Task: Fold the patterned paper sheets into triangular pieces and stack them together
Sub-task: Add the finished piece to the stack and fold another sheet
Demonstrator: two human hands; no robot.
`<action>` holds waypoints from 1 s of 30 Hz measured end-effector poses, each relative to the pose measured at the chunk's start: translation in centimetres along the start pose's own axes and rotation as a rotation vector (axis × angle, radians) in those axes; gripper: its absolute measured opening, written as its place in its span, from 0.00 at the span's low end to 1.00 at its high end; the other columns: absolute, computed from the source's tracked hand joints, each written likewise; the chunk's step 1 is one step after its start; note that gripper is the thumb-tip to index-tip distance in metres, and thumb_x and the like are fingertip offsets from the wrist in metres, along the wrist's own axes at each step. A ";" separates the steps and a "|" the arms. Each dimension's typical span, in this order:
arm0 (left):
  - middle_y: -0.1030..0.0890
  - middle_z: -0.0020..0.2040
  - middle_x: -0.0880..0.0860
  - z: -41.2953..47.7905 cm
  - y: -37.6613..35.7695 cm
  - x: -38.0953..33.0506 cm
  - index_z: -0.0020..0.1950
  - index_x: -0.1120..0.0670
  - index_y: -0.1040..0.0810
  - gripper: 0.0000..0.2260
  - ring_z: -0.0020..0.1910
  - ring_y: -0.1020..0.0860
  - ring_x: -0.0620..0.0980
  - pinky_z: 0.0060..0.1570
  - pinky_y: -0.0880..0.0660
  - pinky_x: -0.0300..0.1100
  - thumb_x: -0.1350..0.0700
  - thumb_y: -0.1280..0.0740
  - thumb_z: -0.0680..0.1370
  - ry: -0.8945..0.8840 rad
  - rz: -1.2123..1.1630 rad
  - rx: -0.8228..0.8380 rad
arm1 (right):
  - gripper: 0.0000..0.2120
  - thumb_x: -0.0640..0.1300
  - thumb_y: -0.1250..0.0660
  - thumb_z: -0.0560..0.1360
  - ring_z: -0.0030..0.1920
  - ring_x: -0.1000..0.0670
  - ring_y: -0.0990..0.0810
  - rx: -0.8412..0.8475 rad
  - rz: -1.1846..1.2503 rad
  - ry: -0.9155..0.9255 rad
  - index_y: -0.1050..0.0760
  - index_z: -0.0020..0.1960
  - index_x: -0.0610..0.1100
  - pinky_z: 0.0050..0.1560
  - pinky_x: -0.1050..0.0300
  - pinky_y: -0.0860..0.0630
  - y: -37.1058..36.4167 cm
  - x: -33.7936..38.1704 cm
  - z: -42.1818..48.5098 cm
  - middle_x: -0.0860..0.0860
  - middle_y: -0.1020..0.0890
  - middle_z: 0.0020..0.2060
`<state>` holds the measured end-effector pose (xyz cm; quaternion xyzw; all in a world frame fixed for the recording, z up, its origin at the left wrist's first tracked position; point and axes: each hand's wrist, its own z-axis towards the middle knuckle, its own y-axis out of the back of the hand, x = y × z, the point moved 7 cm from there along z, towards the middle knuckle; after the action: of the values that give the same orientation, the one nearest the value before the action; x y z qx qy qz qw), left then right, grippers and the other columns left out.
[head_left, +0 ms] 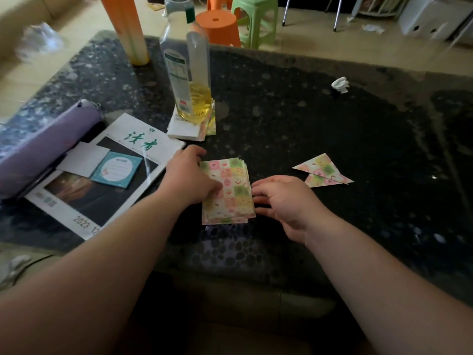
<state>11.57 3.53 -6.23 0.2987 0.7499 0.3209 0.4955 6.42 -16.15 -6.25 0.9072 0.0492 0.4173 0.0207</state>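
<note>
The pile of patterned sheets (230, 190) lies on the desk (332, 124) before the person, likely kept close for peeling off one at a time. The left hand (189, 175) presses the pile's left side, grip spread flat, probably steadying it. The right hand (281, 198) touches the pile's right edge, grip loosely bent, pinching nothing visible. Right of the pile lie two folded triangles (320, 165), overlapping: a stack begun. Beyond the pile, one bottle (186, 67) weighs down one paper bundle (184, 129).

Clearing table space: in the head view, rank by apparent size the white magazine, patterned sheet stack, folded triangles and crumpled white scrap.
1. White magazine with green lettering
2. Stack of pastel patterned paper sheets
3. Folded patterned paper triangles
4. Crumpled white paper scrap (farther away)
</note>
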 end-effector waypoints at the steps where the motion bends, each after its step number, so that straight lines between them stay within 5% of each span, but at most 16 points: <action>1: 0.25 0.68 0.50 0.2 -0.1 -0.1 0.73 0.48 0.30 0.38 0.67 0.26 0.53 0.66 0.26 0.51 0.51 0.17 0.67 0.001 0.008 0.012 | 0.03 0.39 0.31 0.79 0.47 0.50 0.14 -0.008 -0.041 0.010 0.18 0.51 0.44 0.53 0.49 0.15 0.0 -0.1 0.2 0.47 0.13 0.47; 14: 0.25 0.71 0.51 -1.0 -0.4 -1.6 0.78 0.48 0.33 0.32 0.68 0.26 0.54 0.63 0.28 0.48 0.60 0.28 0.75 -0.160 0.060 -0.098 | 0.14 0.44 0.28 0.77 0.54 0.52 0.17 0.000 -0.286 0.123 0.21 0.62 0.50 0.57 0.49 0.17 -0.1 -0.1 1.3 0.54 0.17 0.53; 18: 0.18 0.52 0.46 -1.5 0.3 -1.8 0.76 0.46 0.30 0.28 0.49 0.19 0.44 0.44 0.25 0.37 0.57 0.27 0.77 -0.139 -0.139 -0.094 | 0.13 0.45 0.27 0.77 0.52 0.55 0.17 -0.024 -0.310 0.172 0.21 0.61 0.49 0.55 0.52 0.17 0.0 0.3 1.0 0.55 0.17 0.52; 21: 0.14 0.44 0.47 -2.4 0.3 -2.5 0.68 0.50 0.22 0.21 0.38 0.16 0.46 0.33 0.20 0.40 0.56 0.24 0.76 -0.091 -0.414 -0.028 | 0.11 0.48 0.26 0.77 0.49 0.58 0.18 -0.097 -0.359 0.299 0.21 0.58 0.51 0.52 0.56 0.18 0.3 1.5 0.2 0.57 0.18 0.49; 25: 0.13 0.41 0.47 -3.0 -0.5 -2.5 0.48 0.49 0.13 0.04 0.42 0.14 0.49 0.45 0.16 0.52 0.49 0.25 0.77 -0.019 -0.608 0.048 | 0.12 0.49 0.25 0.76 0.49 0.57 0.17 -0.095 -0.295 0.391 0.21 0.58 0.51 0.52 0.55 0.17 0.4 2.6 -0.7 0.55 0.17 0.49; 30: 0.13 0.45 0.49 -3.4 -1.0 -2.9 0.48 0.49 0.13 0.06 0.48 0.14 0.50 0.49 0.16 0.51 0.49 0.28 0.80 -0.015 -0.755 0.127 | 0.14 0.50 0.25 0.77 0.47 0.52 0.14 -0.083 -0.167 0.360 0.24 0.59 0.53 0.50 0.46 0.15 0.6 2.3 -0.4 0.51 0.14 0.48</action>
<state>9.22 0.08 -4.33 0.0340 0.8217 0.0667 0.5649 7.66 -16.52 -4.24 0.8091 0.1100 0.5713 0.0833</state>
